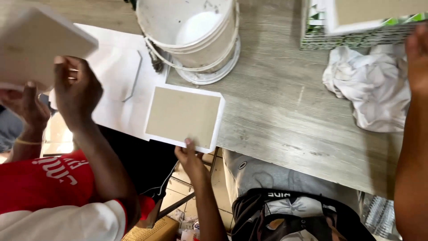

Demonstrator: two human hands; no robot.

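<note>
Tile at the bench [290,111] edge

Left hand [191,158] fingers pinch the beige tile [183,117], overhanging the edge; bucket [191,35] just behind, rag [370,87] right; right hand [417,58] unclear.

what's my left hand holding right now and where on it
The left hand holds the beige, white-edged tile at its near edge, fingertips on the rim. The right hand holds nothing visible.

three tiles [183,117], one bucket [191,35], one rag [370,85]
</note>
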